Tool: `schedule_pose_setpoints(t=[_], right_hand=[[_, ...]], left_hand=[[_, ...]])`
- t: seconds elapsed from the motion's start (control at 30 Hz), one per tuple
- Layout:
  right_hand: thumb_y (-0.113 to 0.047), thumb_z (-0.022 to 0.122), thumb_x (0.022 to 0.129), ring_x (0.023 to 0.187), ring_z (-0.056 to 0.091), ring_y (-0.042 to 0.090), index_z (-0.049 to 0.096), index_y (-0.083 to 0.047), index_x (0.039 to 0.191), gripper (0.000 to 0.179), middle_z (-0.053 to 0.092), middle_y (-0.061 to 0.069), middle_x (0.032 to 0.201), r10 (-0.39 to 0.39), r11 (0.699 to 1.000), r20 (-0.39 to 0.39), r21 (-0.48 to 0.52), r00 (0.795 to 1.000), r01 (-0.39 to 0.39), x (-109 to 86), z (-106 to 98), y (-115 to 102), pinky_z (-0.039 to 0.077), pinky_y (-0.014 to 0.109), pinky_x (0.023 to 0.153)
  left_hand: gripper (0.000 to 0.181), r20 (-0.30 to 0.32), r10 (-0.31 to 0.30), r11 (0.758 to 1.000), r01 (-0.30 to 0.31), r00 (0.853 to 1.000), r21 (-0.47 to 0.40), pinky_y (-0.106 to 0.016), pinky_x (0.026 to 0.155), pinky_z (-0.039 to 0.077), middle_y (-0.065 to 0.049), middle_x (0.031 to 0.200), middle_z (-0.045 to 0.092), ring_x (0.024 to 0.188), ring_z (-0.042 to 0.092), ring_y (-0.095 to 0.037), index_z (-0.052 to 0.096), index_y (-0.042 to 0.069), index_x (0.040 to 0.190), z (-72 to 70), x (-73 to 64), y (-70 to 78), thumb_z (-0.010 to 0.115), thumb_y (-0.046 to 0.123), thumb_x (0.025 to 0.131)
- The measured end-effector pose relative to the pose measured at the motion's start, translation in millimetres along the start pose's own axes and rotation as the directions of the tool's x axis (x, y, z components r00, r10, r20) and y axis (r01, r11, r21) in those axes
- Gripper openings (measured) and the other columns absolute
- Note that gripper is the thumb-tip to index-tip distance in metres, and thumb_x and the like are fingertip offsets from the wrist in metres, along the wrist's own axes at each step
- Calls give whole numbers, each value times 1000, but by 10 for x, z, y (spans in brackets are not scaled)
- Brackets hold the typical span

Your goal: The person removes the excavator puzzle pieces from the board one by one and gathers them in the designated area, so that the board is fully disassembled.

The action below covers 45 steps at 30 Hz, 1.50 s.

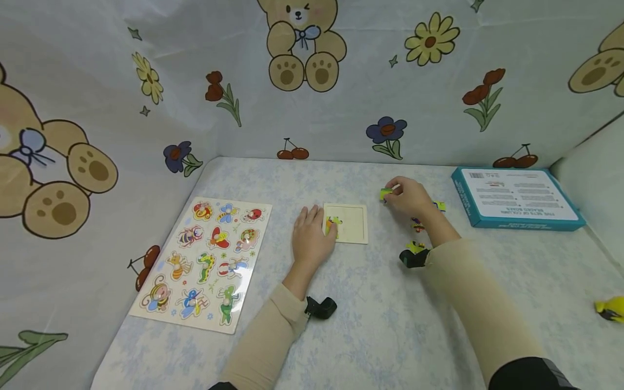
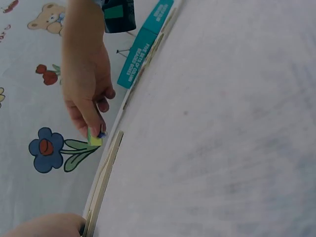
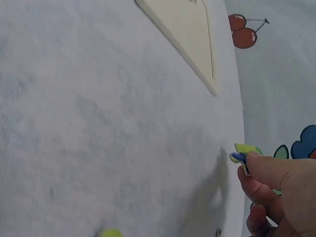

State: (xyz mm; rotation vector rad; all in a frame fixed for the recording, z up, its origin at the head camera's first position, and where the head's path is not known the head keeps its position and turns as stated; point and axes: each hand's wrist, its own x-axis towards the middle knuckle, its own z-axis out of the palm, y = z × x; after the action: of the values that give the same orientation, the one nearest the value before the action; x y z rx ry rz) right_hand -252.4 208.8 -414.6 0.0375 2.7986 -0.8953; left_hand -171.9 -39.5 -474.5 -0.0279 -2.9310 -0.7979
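My right hand (image 1: 408,198) pinches a small yellow-green puzzle piece (image 1: 385,193) between thumb and fingers. The right wrist view shows that puzzle piece (image 3: 248,149) raised above the table, with some blue on it. To the left lies a shallow cream puzzle tray (image 1: 358,242). One yellow-green piece (image 1: 336,220) sits inside it near the left side. With fingers extended, my left hand (image 1: 313,238) rests at the tray's left edge, its thumb beside that piece. Under my right forearm lie more puzzle pieces (image 1: 415,247), partly hidden.
A cream board of insect pictures (image 1: 200,265) lies on the left of the table. At the back right is a teal box (image 1: 521,197). A yellow and black object (image 1: 610,309) lies at the far right edge. Patterned cloth (image 1: 244,54) hangs behind the table.
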Motion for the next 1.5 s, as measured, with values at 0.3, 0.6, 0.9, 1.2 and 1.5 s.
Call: schedule_pose_setpoints(t=[0.3,0.6,0.9,1.2,1.5], right_hand=[[-23,61,99,105,57,35,58,-6,126,33,61,21,121,29,996,23,-85,999,-27,37,-98,175,52,46,83],[-26,60,99,101,59,35,58,-5,127,35,61,21,120,23,978,35,-209,999,-15,28,-144,212,52,49,82],[-25,62,98,94,57,33,63,-5,123,33,64,18,108,-66,951,-4,-303,998,62,-32,-106,112,51,47,75],[-22,62,98,91,56,26,64,-9,127,31,63,13,108,-217,966,106,-121,970,229,-163,265,-331,50,37,75],[-24,67,95,87,57,21,72,-9,115,25,65,7,98,-368,923,130,-68,921,379,-249,686,-587,49,35,76]], left_hand=[[60,15,7,1000,-7,1000,2,-45,126,19,-5,159,38,153,23,-28,46,10,149,-16,-4,10,48,46,100],[62,50,1,999,0,999,-37,-45,127,14,-6,162,34,154,18,-29,42,9,151,-22,1,8,42,43,99],[70,151,43,994,-27,988,-108,-47,128,7,-6,165,27,156,10,-29,34,8,155,-86,7,-66,47,33,91],[71,159,80,996,-71,984,-60,-45,128,7,-6,165,27,156,10,-27,33,7,155,-77,-11,-99,48,36,92],[70,160,88,996,-85,983,-27,-45,128,10,-5,164,28,156,12,-25,34,9,155,-72,-14,-101,49,38,94]])
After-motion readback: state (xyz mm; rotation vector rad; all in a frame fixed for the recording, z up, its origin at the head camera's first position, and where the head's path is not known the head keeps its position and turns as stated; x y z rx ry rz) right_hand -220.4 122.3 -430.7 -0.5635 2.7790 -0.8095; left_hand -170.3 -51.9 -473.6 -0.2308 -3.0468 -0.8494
